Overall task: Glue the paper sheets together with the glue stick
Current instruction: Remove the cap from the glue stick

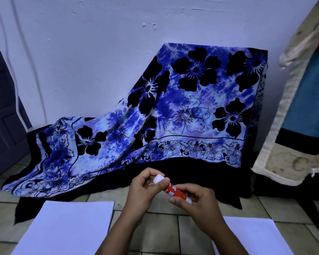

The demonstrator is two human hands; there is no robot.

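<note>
Above the tiled floor (164, 229), low in the middle of the view, two bare hands are holding a glue stick (170, 190) between them, clear of the ground. It is lying on a slant, with its white cap (158, 178) pointing up and to the left and its white base pointing down and to the right. A red labelled barrel is running between the two. The left hand (144, 188) is curling its fingers and thumb round the cap end and pinching it. The right hand (199, 203) is gripping the lower part of the barrel, its thumb pressing on the red label and its fingers wrapping over the base. The cap is sitting on the stick (whether fully seated or loosened, I cannot tell).

Two lots of white paper are lying flat on the tiles, one on each side of the forearms and well apart from each other. The left paper stack (68, 229) is showing several sheets at its far edge. The right paper (256, 236) is running out of the bottom of the frame, and its thickness is not showing.

Behind the hands a blue floral cloth (191, 107) is draping over something boxy against a pale wall (99, 43), its dark hem spilling onto the floor. A dark door (0, 116) and a white cable (17, 80) are showing at the far left, and a cream-edged quilt (284, 135) is hanging at the right.
</note>
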